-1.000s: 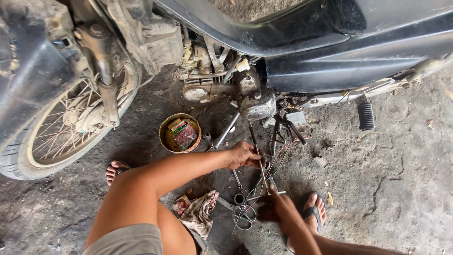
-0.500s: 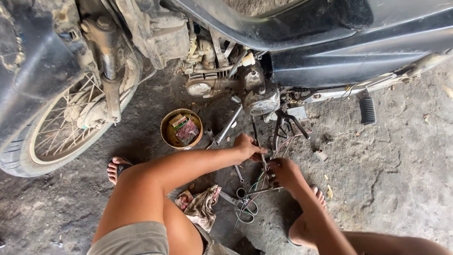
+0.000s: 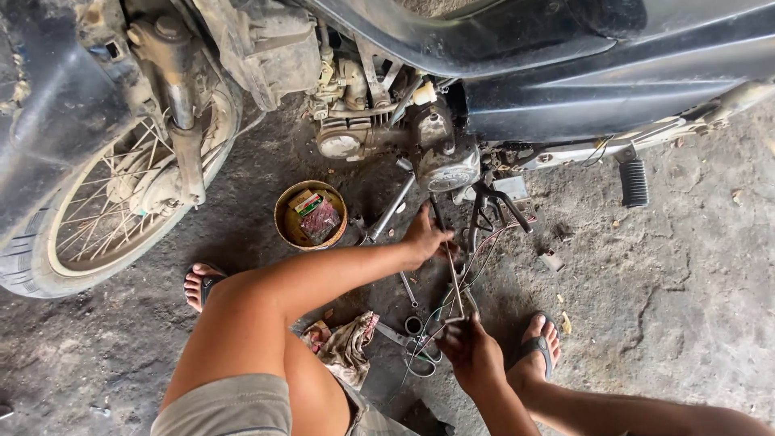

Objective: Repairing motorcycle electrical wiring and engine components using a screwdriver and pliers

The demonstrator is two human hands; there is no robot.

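Note:
I squat beside a black motorcycle (image 3: pixel 565 73) on a dirt floor. My left hand (image 3: pixel 428 234) reaches under the engine (image 3: pixel 363 133) and closes around the upper part of a thin metal rod (image 3: pixel 454 282). The rod runs down toward me, and my right hand (image 3: pixel 472 351) grips its lower end just above the floor. Loose wires (image 3: pixel 484 246) hang beside the rod, under the engine case (image 3: pixel 452 165).
A round rusty tin (image 3: pixel 284 230) with small packets stands left of my left hand. A dirty rag (image 3: pixel 347 347) and wrenches (image 3: pixel 416 335) lie by my knee. The spoked front wheel (image 3: pixel 105 218) is at left, a footpeg (image 3: pixel 634 182) at right. My sandalled feet (image 3: pixel 537 347) flank the tools.
My left hand has crept up toward the engine. My right hand rose along the rod half a second ago and has dropped back to its lower end.

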